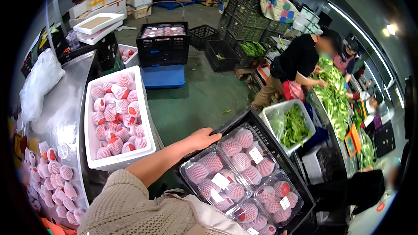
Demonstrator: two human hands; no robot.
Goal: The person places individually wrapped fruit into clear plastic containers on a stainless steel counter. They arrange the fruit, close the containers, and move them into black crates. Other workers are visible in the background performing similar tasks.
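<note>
My left hand (203, 138) grips the upper left rim of a black plastic crate (289, 156), which is tilted in front of my body. Inside lie several clear plastic clamshell boxes (214, 178) of red fruit in pink foam nets, with white labels on their lids. Of my right hand (284, 232) only a sliver of skin seems to show at the crate's lower edge; its grip is hidden. To the left, a white foam box (147, 130) holds many net-wrapped red fruits (116, 145). More foam-netted pieces (54, 178) are spread over a steel table (70, 94).
Ahead, a stacked black crate (162, 47) of packed fruit rests on a blue platform cart (165, 76). Black crates (222, 55) stand on the floor. At right, a person in black (295, 55) and others work at a table of leafy greens (331, 94), beside a white tub (266, 116).
</note>
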